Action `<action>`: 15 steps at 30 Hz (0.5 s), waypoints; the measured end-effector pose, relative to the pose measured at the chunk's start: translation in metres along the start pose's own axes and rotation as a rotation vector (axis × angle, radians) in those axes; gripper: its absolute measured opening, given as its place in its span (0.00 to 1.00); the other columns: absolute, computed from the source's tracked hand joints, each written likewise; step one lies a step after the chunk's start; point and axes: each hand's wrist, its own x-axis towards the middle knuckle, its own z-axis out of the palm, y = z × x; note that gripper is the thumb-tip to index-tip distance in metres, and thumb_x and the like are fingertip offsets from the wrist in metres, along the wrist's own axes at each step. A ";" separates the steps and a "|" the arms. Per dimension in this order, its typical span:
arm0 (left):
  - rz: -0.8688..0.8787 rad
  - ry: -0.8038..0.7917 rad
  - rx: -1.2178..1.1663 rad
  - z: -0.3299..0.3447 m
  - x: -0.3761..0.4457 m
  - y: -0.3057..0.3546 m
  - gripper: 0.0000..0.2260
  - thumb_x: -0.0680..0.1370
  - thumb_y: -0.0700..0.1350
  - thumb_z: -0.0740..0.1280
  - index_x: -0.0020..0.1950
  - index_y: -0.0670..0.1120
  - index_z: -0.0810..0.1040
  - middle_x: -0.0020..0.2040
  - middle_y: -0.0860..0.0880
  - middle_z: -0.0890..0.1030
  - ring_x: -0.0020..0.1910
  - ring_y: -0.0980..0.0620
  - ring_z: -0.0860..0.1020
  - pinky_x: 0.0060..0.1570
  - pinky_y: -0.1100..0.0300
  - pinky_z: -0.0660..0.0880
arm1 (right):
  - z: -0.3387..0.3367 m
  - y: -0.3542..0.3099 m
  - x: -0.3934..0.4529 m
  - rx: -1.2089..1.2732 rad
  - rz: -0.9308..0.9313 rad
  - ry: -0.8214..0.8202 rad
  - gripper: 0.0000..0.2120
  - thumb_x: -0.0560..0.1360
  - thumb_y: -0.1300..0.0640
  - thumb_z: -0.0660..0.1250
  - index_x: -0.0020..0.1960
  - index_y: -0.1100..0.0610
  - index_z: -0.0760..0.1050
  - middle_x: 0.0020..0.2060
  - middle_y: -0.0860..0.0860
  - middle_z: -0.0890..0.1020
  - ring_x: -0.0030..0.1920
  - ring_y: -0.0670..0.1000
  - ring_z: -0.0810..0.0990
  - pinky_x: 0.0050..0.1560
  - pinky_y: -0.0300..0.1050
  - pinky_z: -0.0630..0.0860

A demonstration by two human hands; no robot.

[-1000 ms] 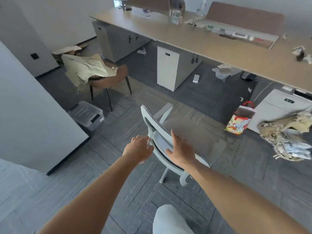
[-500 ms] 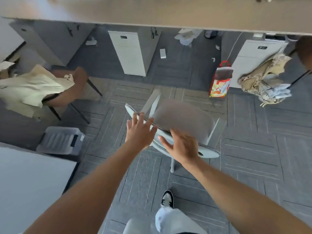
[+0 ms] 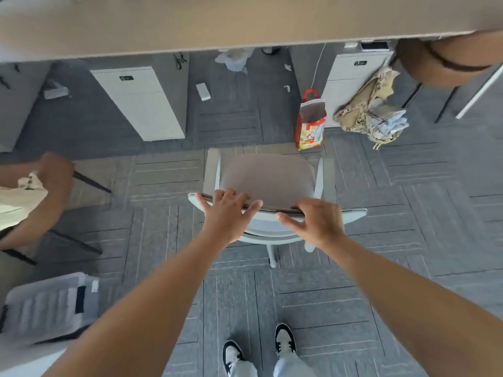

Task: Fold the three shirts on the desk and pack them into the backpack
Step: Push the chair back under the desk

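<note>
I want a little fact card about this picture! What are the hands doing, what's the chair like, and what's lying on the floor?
left hand: fingers spread on top of the chair back
right hand: fingers over the chair back's top edge
chair: white frame, tan seat, facing the desk
desk: long tan top, across the upper view
snack bag: red and yellow, standing on the floor
camouflage bag: slumped by the white cabinet
storage bin: clear, lower left
</note>
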 end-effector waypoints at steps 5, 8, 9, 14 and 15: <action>0.049 0.085 0.002 -0.015 0.059 -0.024 0.32 0.80 0.73 0.40 0.67 0.60 0.76 0.68 0.53 0.73 0.73 0.46 0.66 0.72 0.22 0.42 | 0.013 -0.012 0.054 -0.019 0.099 0.023 0.44 0.69 0.14 0.43 0.42 0.49 0.82 0.32 0.46 0.81 0.34 0.52 0.80 0.37 0.46 0.78; 0.090 0.101 0.004 -0.022 0.095 -0.026 0.33 0.80 0.73 0.40 0.67 0.60 0.75 0.67 0.53 0.73 0.73 0.46 0.66 0.73 0.23 0.42 | 0.021 -0.004 0.082 -0.040 0.107 0.045 0.41 0.71 0.16 0.46 0.40 0.49 0.80 0.31 0.46 0.79 0.34 0.52 0.78 0.36 0.44 0.76; 0.097 0.103 0.007 -0.026 0.109 -0.025 0.32 0.80 0.73 0.40 0.66 0.60 0.76 0.66 0.53 0.73 0.72 0.46 0.66 0.73 0.23 0.42 | 0.022 0.000 0.094 -0.049 0.109 0.055 0.39 0.72 0.17 0.48 0.39 0.50 0.79 0.31 0.45 0.78 0.33 0.51 0.78 0.35 0.44 0.76; 0.077 0.090 -0.014 -0.045 0.179 -0.024 0.30 0.81 0.70 0.41 0.59 0.58 0.77 0.59 0.54 0.75 0.69 0.47 0.68 0.74 0.24 0.44 | 0.035 0.024 0.172 -0.086 0.075 0.051 0.40 0.72 0.17 0.47 0.36 0.51 0.76 0.30 0.45 0.76 0.32 0.50 0.75 0.34 0.43 0.74; 0.067 0.088 -0.016 -0.048 0.193 -0.023 0.29 0.81 0.70 0.41 0.58 0.58 0.77 0.58 0.54 0.75 0.69 0.47 0.68 0.75 0.25 0.44 | 0.038 0.030 0.189 -0.089 0.058 0.049 0.40 0.72 0.17 0.46 0.36 0.51 0.76 0.30 0.46 0.76 0.32 0.51 0.75 0.34 0.43 0.74</action>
